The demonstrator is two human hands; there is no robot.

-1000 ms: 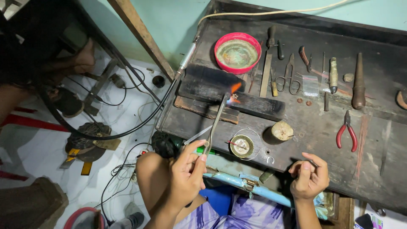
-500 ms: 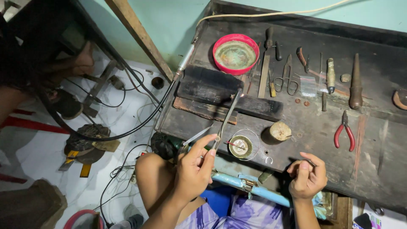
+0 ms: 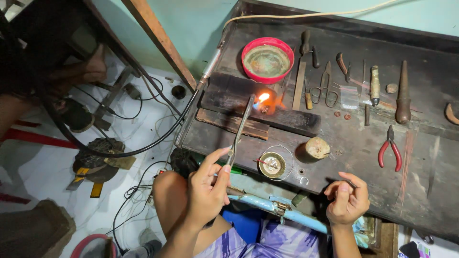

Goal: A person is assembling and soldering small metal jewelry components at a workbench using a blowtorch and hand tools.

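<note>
Left hand [image 3: 205, 188] pinches the torch [image 3: 240, 129] by its near end, thumb and fingers closed on the tube. Torch long axis runs up and slightly right, away from the person; the flame [image 3: 262, 98] sits at the far tip over the charred block [image 3: 260, 102] on the table [image 3: 420, 172]. Right hand [image 3: 347, 198] is curled near the table's front edge, fingertips pinched on something thin, too small to tell. Flame lies straight ahead of the left hand, well apart from the right. Small round dish [image 3: 272, 165] sits between the hands; red pliers [image 3: 390, 149] off right.
</note>
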